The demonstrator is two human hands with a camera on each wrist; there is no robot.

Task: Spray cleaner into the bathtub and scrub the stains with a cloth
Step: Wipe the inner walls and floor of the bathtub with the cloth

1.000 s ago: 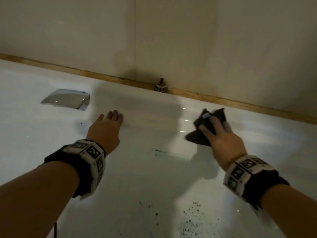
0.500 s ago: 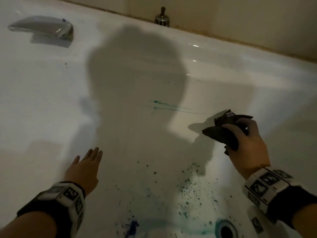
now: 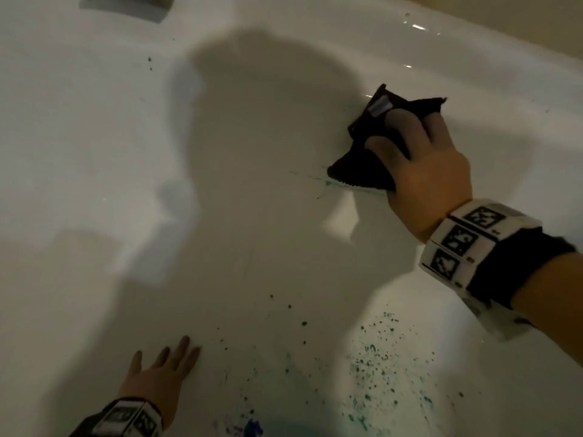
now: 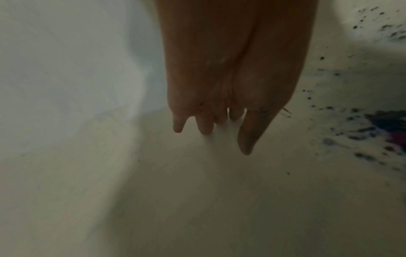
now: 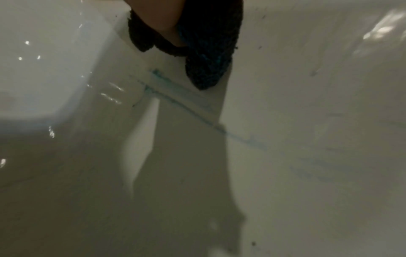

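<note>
The white bathtub (image 3: 94, 152) fills the head view. My right hand (image 3: 410, 134) holds a dark cloth (image 3: 362, 143) against the tub's far wall, fingers spread over it. The cloth's lower corner touches a thin teal streak (image 3: 334, 184). In the right wrist view the cloth (image 5: 208, 52) wraps round part of the hand, with the teal streak (image 5: 189, 106) running just below it. My left hand (image 3: 164, 370) lies flat on the tub floor at the lower left, fingers straight and holding nothing. The left wrist view shows those fingers (image 4: 246, 135) on the bare floor.
Dark teal specks (image 3: 375, 351) are scattered over the tub floor at the lower right. A blue blotch (image 3: 252, 428) sits at the bottom edge. A grey spout (image 3: 126, 4) is cut off at the top left. The specks (image 4: 362, 132) lie right of my left hand.
The view has tilted down into the tub. My right hand has carried the cloth onto the far wall at the teal streak. My left hand has dropped from the far wall to the floor.
</note>
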